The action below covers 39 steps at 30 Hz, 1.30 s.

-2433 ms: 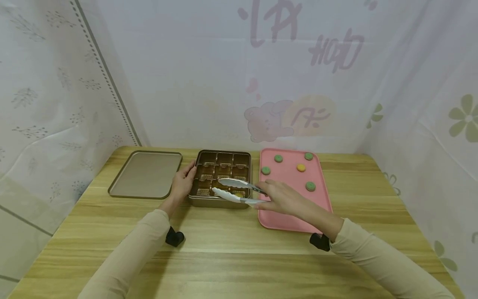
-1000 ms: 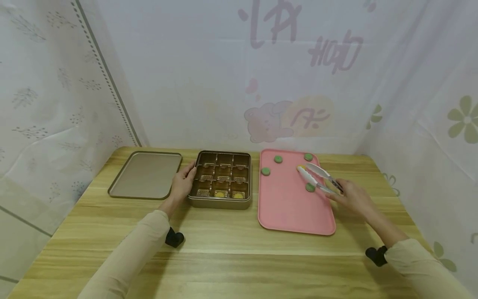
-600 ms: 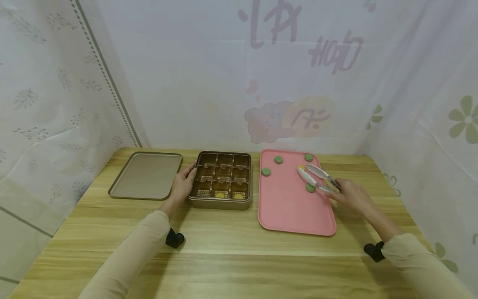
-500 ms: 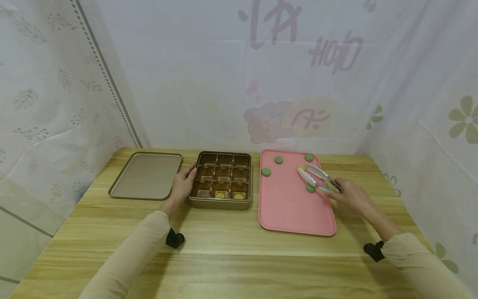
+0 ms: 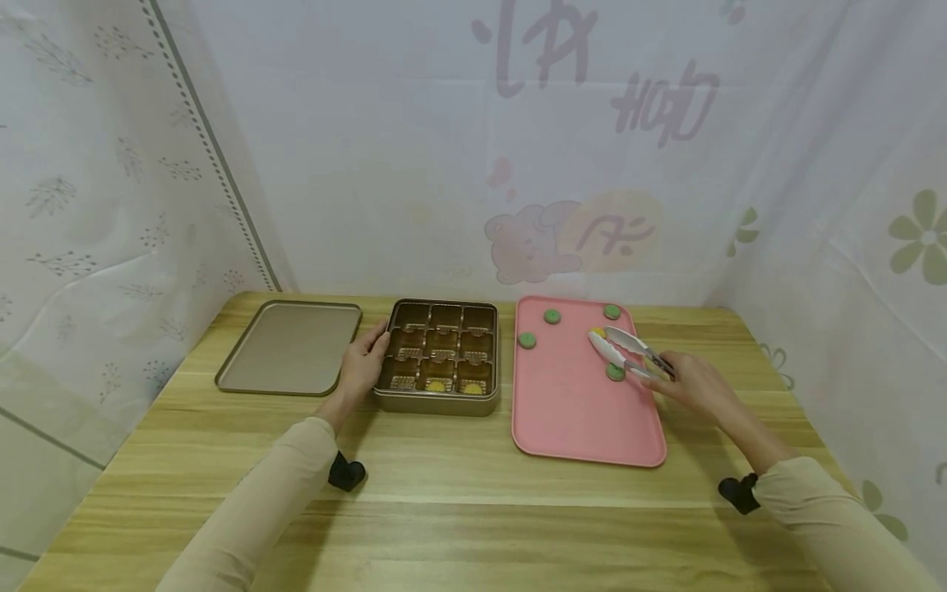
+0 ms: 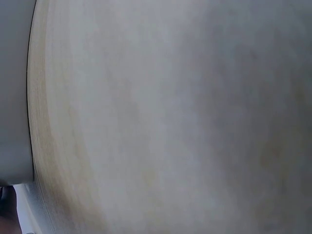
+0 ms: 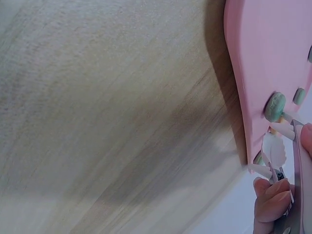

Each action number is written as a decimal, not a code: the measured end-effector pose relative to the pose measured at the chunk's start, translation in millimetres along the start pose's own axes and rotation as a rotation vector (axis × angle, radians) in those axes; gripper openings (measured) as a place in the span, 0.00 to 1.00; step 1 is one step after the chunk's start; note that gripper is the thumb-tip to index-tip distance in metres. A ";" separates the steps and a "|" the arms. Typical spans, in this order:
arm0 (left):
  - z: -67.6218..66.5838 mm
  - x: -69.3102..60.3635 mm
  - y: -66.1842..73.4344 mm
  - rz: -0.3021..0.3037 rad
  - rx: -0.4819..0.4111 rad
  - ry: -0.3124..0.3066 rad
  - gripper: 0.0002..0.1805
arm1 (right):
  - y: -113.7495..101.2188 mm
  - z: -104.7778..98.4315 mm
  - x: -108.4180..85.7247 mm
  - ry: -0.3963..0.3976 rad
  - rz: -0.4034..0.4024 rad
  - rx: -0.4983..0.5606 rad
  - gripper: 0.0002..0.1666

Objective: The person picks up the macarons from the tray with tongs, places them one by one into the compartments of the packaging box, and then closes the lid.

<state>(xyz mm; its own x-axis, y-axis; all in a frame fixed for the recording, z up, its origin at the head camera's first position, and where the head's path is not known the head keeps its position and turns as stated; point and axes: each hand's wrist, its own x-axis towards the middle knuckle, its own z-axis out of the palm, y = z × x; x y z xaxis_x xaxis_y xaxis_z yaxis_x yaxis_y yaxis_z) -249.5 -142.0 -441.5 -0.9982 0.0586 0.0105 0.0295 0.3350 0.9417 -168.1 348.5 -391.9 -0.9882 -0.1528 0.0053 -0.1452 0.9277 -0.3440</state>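
At frame right, tongs (image 5: 608, 349) are gripped by the right hand (image 5: 695, 381); the nine-compartment tin (image 5: 435, 404), center, is touched by the extended left hand (image 5: 362, 360).

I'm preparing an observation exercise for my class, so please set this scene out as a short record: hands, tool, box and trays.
Left hand: touches divided box's left side
Right hand: holds tongs
Tongs: tips either side of single yellow piece; grip unclear
Divided box: nine compartments; nearest row's middle and right hold yellow pieces
Pink tray: right of box; four green pieces, single yellow piece
Brown tray: left of box
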 end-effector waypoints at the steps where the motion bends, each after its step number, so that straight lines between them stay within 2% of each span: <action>1: 0.1 0.0 -0.1 -0.001 0.000 0.001 0.26 | -0.3 -0.1 -0.2 0.001 0.002 0.001 0.19; 12: 0.4 -1.5 -0.1 -0.008 0.016 0.006 0.27 | -1.7 0.2 -1.2 0.035 -0.024 0.008 0.18; 20: -0.1 -1.2 0.9 0.004 0.027 -0.007 0.27 | -20.1 -3.6 -0.7 0.055 -0.038 0.039 0.17; 25: -0.9 -1.0 1.0 0.008 0.038 -0.002 0.27 | -43.2 -3.5 0.4 0.084 -0.069 0.059 0.21; 31: -1.6 -1.1 1.0 0.005 0.043 -0.002 0.27 | -76.4 2.4 3.4 0.126 -0.216 0.066 0.18; 35: -1.5 -1.3 1.3 0.002 0.037 0.000 0.27 | -103.4 9.8 6.3 0.108 -0.282 0.084 0.17; 39: -1.2 -0.3 0.4 0.002 0.022 0.000 0.27 | -130.0 20.5 8.4 0.079 -0.329 0.083 0.24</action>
<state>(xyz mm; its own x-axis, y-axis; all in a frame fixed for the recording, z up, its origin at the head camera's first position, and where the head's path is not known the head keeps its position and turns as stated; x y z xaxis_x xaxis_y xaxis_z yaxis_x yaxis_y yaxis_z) -249.2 -143.0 -440.7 -0.9982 0.0592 0.0119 0.0322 0.3551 0.9343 -156.6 219.7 -366.3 -0.8901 -0.4095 0.2002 -0.4558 0.8018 -0.3865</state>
